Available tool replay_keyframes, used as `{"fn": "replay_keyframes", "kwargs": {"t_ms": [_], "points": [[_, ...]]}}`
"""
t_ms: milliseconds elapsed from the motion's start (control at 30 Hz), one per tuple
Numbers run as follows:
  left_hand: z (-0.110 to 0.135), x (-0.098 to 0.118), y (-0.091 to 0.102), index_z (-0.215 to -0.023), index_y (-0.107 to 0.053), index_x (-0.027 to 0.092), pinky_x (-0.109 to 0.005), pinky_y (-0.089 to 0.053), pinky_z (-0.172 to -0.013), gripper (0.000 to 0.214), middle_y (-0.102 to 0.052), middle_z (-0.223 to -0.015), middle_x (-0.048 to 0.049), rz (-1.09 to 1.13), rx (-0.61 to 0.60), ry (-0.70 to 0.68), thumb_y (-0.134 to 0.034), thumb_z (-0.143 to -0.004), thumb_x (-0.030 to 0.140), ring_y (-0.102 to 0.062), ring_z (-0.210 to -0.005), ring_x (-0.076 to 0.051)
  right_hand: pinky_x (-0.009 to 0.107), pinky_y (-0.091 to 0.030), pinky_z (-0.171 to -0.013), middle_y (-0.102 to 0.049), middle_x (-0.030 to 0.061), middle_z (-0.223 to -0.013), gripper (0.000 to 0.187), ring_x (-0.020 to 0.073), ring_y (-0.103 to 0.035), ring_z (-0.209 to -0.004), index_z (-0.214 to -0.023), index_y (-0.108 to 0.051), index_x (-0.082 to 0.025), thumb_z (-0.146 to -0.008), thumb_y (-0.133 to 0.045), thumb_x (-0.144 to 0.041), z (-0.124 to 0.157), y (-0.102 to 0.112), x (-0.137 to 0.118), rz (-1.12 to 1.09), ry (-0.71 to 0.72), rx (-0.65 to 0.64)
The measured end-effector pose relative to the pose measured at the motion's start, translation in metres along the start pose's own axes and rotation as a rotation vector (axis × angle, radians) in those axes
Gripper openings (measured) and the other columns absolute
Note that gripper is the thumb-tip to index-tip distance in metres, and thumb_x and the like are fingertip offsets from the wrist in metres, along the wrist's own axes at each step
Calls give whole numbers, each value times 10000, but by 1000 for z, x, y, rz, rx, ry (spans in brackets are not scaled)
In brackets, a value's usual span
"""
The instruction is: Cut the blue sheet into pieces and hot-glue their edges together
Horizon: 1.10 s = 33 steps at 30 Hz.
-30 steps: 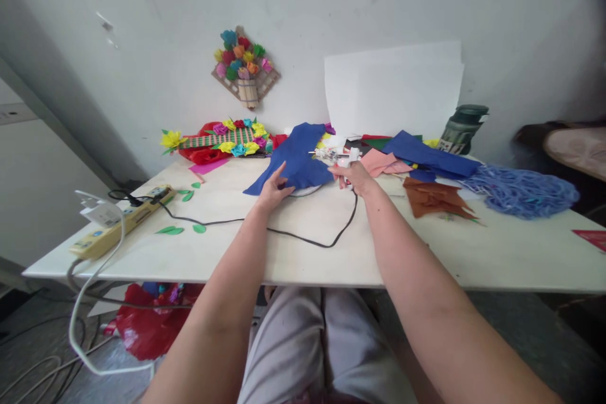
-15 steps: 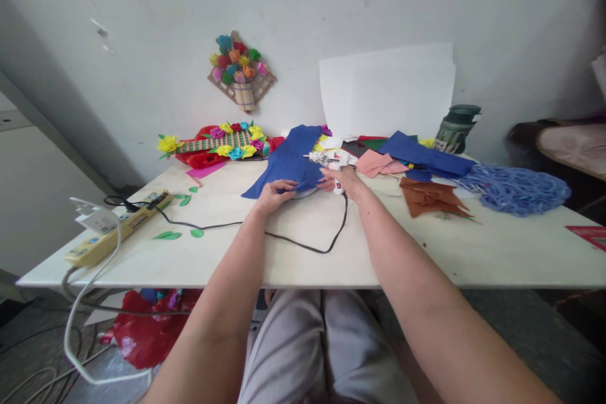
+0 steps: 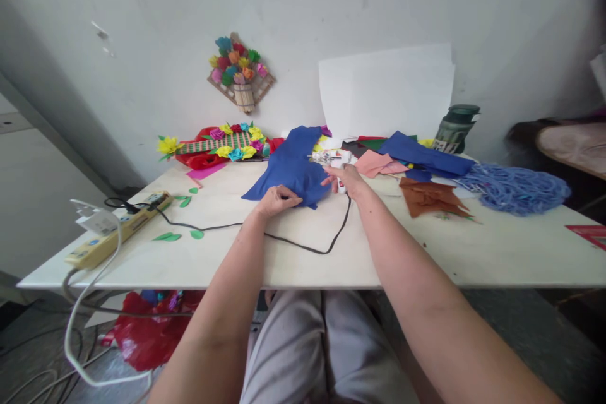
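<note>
My left hand (image 3: 277, 199) is closed in a pinch on the near edge of a blue felt sheet (image 3: 293, 167) that lies in the middle of the white table (image 3: 303, 246). My right hand (image 3: 348, 178) grips the handle of a white glue gun (image 3: 334, 158), whose nozzle points left over the blue felt. The gun's black cord (image 3: 303, 237) loops across the table toward a yellow power strip (image 3: 116, 230) at the left edge.
Pink (image 3: 376, 163), brown (image 3: 428, 197) and blue felt pieces (image 3: 426, 158) and a blue mesh heap (image 3: 516, 188) lie to the right. A dark green jar (image 3: 455, 128) and white paper (image 3: 386, 91) stand at the back. Paper flowers (image 3: 220, 144) sit back left; green leaves (image 3: 170, 235) lie near the strip.
My left hand went from lying flat on the blue felt to pinching its near edge, and drew it over the white round piece that showed beneath. The glue gun shifted slightly left.
</note>
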<state>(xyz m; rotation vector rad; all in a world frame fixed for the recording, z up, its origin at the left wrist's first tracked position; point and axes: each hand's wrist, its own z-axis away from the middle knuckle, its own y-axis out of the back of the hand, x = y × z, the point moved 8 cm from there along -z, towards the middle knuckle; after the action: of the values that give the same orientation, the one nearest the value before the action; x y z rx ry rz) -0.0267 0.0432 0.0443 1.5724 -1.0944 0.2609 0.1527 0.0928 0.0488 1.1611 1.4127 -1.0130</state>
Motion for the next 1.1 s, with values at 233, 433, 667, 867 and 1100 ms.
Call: {"fn": "replay_keyframes", "kwargs": {"t_ms": [233,433,667,867,1100], "points": [[-1,2,21,-892,-701,191,-358,-383,-915,346,-687,-949,-50,-187,293,-29,-471,-801,432,-561,-975,-217,183,-399,-316,-674,72,-633,204,106,-556,-385,-791,-554,-126,-773,-617,-319,-3,-3,-2,-235,-38,-12],[-6,16,-11,-1262,-487,284,-464,-30,-1092,525,-475,-1317,16,-576,156,-157,-506,-777,482,-109,-1350,-263,239,-506,-429,-688,85,-686,218,179,-657,-555,-828,-526,-151,-815,-568,-365,-4,-11,6,-370,-102,-1],[-6,16,-35,-1296,-432,314,-479,26,-1088,512,-472,-1318,31,-564,-12,-236,-456,-810,473,-85,-1357,-239,300,-538,-500,-666,61,-667,188,196,-663,-583,-830,-514,-160,-825,-557,-343,-6,-12,19,-457,-167,43],[-6,15,-40,-1331,-382,300,-457,70,-1081,515,-333,-1412,38,-682,-64,-199,-378,-844,468,-15,-1361,-228,316,-537,-496,-671,74,-725,257,203,-665,-585,-846,-506,-165,-808,-563,-413,-8,-6,29,-441,-195,48],[-1,-8,10,-1409,-198,248,-456,3,-1088,530,-167,-1476,26,-677,321,153,-203,-899,395,45,-1358,-215,281,-510,-422,-673,88,-703,288,211,-663,-568,-842,-505,-162,-808,-549,-445,-10,2,26,-413,-176,105]]}}
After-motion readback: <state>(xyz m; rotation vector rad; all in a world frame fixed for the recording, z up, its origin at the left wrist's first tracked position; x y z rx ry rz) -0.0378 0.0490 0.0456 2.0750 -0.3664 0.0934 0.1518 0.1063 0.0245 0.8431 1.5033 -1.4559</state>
